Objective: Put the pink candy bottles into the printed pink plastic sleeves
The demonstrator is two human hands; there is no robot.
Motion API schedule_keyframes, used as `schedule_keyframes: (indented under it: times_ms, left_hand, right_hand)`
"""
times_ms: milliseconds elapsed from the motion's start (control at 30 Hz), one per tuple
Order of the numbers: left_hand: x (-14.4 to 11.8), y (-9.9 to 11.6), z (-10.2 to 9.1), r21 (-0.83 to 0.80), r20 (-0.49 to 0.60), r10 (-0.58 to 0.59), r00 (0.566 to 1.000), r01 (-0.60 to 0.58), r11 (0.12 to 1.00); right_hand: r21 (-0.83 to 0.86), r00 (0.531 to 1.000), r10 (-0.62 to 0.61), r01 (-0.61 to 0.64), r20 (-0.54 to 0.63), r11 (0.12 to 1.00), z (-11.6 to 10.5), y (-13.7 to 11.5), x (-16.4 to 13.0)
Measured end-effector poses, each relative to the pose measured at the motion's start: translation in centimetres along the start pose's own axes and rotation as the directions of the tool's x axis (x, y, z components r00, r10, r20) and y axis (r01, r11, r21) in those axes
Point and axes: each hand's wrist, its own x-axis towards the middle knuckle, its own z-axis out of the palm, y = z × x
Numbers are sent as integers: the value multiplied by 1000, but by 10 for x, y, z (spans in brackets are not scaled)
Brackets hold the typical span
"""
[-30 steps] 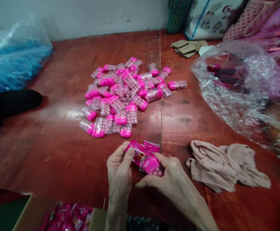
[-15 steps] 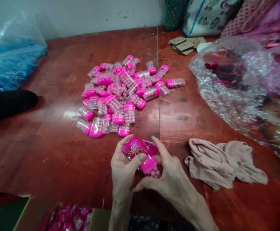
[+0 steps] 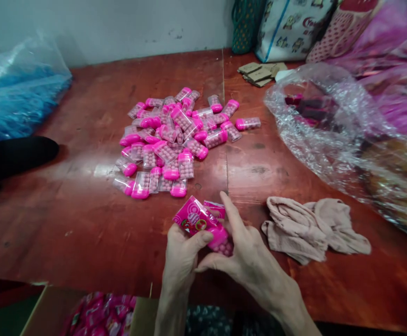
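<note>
Both hands meet low at the near edge of the red wooden table (image 3: 84,224). The left hand (image 3: 182,259) grips a pink printed sleeve (image 3: 194,220) from below, thumb pressed on its side. The right hand (image 3: 245,254) pinches a pink-capped candy case (image 3: 220,240) at the sleeve's end, forefinger raised. Beyond lies a pile of candy cases (image 3: 175,142); a beige cloth (image 3: 308,228) lies just right, a clear plastic bag (image 3: 332,126) further right
</note>
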Motion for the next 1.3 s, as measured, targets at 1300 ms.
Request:
schedule_keyframes:
  times_ms: [1300]
  left_hand:
    - [-42,10,-9,-101,-54,159,986,-164,981]
  right_hand:
    - [307,968,57,23,-246,951,40,-29,-42]
